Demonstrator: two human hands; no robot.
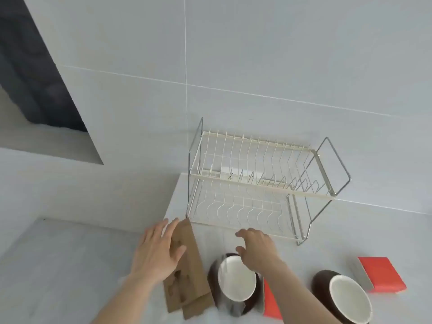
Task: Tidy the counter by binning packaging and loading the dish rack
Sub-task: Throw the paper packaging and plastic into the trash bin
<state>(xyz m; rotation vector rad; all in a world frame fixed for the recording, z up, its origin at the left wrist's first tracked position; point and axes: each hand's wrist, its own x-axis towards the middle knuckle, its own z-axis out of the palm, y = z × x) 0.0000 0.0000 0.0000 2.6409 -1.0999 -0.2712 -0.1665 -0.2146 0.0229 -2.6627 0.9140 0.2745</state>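
Two bare hands reach over the pale tabletop (70,265) toward a two-tier wire dish rack (261,183), which stands against the tiled wall (257,54). In front of the rack and to its left lie flat brown cardboard pieces (187,272); the left hand (156,251) rests on them with fingers spread open, gripping nothing. Directly in front of the rack, the right hand (254,249) hovers with loosely curled fingers, empty, above a brown bowl with a white inside (236,279). A second such bowl (346,298) sits farther right of it. One red packet (381,277) lies in front of the rack's right end, and another red piece (271,302) shows between the bowls.
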